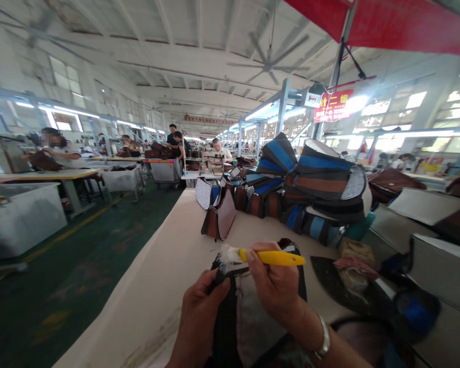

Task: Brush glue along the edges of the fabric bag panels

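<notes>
- Well, the left hand (197,317) is low in the middle of the frame. Its grip is closed on the edge of a black bag (225,327).
- The right hand (276,282) has a narrow grip. It pinches the handle of a yellow brush (272,257), and a silver band (322,337) sits on that wrist.
- The white fluffy tip (226,254) touches the top of the bag. The tip is a bit blurry, so it may not be a brush.
- The bag is at the bottom middle of the frame, over the counter (153,291). Its lower end goes out of view.
- The bag looks light and soft, so it will bend. Its thick edge looks like a good place to hold.
- The brush looks light and thin. The yellow handle is the place to hold it.
- A big pile of bags (314,184) with blue and brown stripes sits on the counter, up and right of the hands.
- On the left, other people (57,148) work at counters, with a white bin (23,220) on the green floor (80,271).
</notes>
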Motion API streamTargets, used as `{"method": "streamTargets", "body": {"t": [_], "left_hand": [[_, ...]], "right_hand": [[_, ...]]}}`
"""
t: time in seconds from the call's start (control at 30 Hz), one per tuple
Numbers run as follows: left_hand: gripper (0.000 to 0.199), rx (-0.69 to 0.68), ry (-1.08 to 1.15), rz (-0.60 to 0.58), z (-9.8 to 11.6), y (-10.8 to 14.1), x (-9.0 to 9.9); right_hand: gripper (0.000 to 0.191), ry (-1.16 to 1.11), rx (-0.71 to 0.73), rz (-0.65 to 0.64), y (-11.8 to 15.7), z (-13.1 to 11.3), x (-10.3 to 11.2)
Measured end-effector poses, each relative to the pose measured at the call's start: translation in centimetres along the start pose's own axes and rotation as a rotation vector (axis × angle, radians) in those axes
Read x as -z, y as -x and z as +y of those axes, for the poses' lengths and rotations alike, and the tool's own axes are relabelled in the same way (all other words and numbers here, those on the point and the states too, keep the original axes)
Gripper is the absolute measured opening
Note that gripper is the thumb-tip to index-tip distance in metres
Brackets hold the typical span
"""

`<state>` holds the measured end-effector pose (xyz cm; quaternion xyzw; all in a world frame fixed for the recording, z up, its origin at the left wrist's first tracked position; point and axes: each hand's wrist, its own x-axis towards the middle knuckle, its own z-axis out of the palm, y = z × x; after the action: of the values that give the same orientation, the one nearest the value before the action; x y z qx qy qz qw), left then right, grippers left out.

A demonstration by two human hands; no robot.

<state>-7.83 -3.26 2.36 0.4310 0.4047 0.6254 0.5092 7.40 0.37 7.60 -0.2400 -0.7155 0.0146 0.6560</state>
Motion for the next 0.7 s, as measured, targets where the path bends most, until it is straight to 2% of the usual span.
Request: {"method": "streamTargets", "body": {"t": [0.13,0.27,0.43,0.6,0.7], "left_hand": [[0.044,0.001,0.028,0.025,0.3,-0.1,-0.1],[0.040,-0.063,-0.084,0.019,0.5,0.0,-0.2],[0.031,-0.122,-0.253,0.003,0.8,0.8,-0.6],[0.033,-0.065,-0.153,0.013,0.4,0.7,-0.2],[0.030,-0.042,-0.116,0.023,0.1,0.4,-0.1]], "right_hand": [[0.017,-0.079,-0.167,-0.038,0.0,-0.5,0.6],[0.027,-0.033,-0.295,-0.070,-1.0,0.2,-0.7],[0.026,-0.043,-0.319,-0.017,-2.8,0.6,-2.0],[0.026,-0.083,-0.340,0.060,-2.9,-0.5,-0.3],[0.025,-0.104,-0.339,-0.009,-2.2,-0.9,-0.3]]}}
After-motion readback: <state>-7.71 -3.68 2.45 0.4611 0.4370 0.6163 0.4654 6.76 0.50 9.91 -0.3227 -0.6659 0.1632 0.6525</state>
